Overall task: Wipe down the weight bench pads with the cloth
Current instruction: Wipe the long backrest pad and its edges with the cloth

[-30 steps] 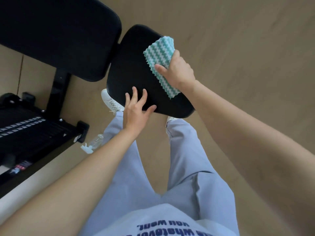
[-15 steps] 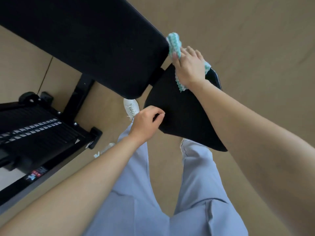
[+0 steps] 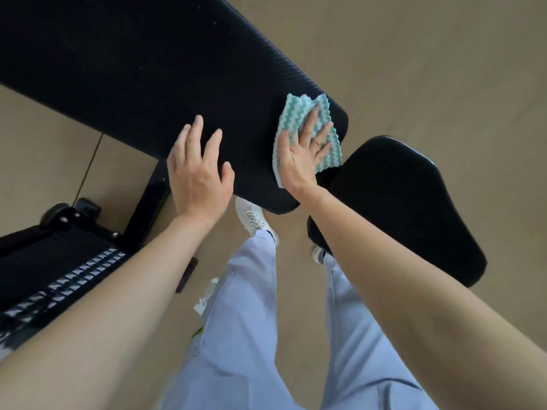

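The long black back pad (image 3: 142,84) of the weight bench runs from the top left toward the centre. The smaller black seat pad (image 3: 399,202) lies to its right. A green-and-white zigzag cloth (image 3: 296,116) is spread on the near end of the back pad. My right hand (image 3: 305,155) presses flat on the cloth with straight fingers. My left hand (image 3: 198,170) rests flat on the back pad's near edge, a little left of the cloth, fingers spread.
The bench's black frame post (image 3: 151,199) drops to the tan floor at the left. A black machine with a ribbed deck (image 3: 53,270) sits at lower left. A clear spray bottle (image 3: 207,294) lies on the floor by my left leg. My white shoes stand under the pads.
My right hand has carried the cloth from the seat pad onto the near end of the back pad and flattened on it. My left hand left the seat pad's edge and opened onto the back pad.
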The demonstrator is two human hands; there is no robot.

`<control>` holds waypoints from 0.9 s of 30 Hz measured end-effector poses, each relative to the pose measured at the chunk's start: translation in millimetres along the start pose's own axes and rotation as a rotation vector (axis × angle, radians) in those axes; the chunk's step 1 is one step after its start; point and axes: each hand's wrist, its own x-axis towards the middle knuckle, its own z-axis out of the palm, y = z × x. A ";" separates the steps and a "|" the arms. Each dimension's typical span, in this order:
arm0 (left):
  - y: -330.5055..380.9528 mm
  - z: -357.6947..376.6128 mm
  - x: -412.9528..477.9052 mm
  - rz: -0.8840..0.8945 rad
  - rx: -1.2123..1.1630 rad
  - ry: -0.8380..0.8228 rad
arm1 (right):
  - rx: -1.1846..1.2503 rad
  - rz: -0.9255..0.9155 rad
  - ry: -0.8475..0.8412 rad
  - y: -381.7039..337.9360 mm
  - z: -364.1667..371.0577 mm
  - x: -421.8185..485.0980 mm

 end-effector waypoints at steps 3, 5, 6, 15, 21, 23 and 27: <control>-23.9 -2.2 4.2 0.129 0.074 -0.024 | -0.195 -0.081 0.062 -13.6 19.4 8.6; -34.4 -4.4 4.5 0.176 0.094 -0.028 | -0.315 -0.216 0.077 -35.6 31.0 14.4; -38.8 -6.7 5.5 0.178 0.102 -0.027 | -0.370 -0.273 0.074 -47.4 36.5 17.6; -83.0 -50.1 53.9 0.080 0.256 -0.003 | -0.584 -0.635 0.057 -164.6 69.1 30.7; -80.6 -60.6 59.3 0.070 0.282 -0.037 | -0.530 -0.523 0.114 -153.5 45.4 58.9; -73.7 -67.1 62.8 0.047 0.299 -0.049 | -0.475 -0.421 0.118 -145.1 35.2 64.4; -68.8 -76.9 68.2 0.070 0.380 -0.117 | -0.376 -0.235 0.111 -115.0 17.6 64.9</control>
